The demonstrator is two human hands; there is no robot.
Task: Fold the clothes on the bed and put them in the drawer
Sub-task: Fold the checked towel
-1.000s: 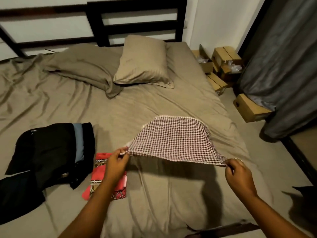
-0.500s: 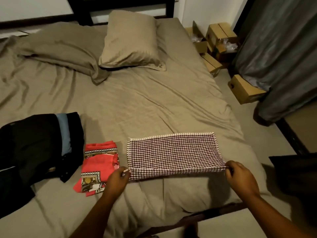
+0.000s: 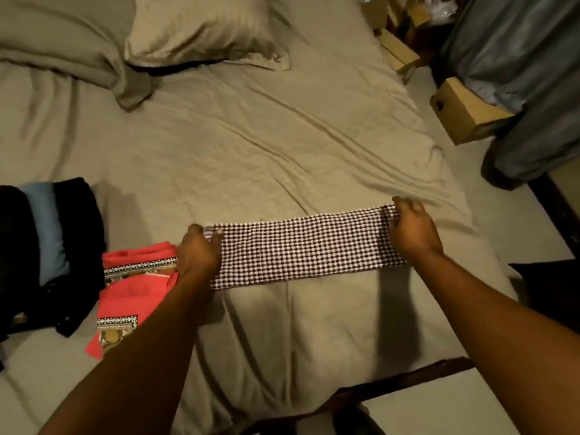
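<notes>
Currently your left hand (image 3: pixel 198 253) and right hand (image 3: pixel 411 230) each pinch an end of the folded checkered cloth (image 3: pixel 301 251), flat on the bed sheet (image 3: pixel 251 146).

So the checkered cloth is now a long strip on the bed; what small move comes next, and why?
Probably bring the right hand with its end over toward the left hand, halving the checkered cloth: it lies flat but too long, each hand at one end.
</notes>
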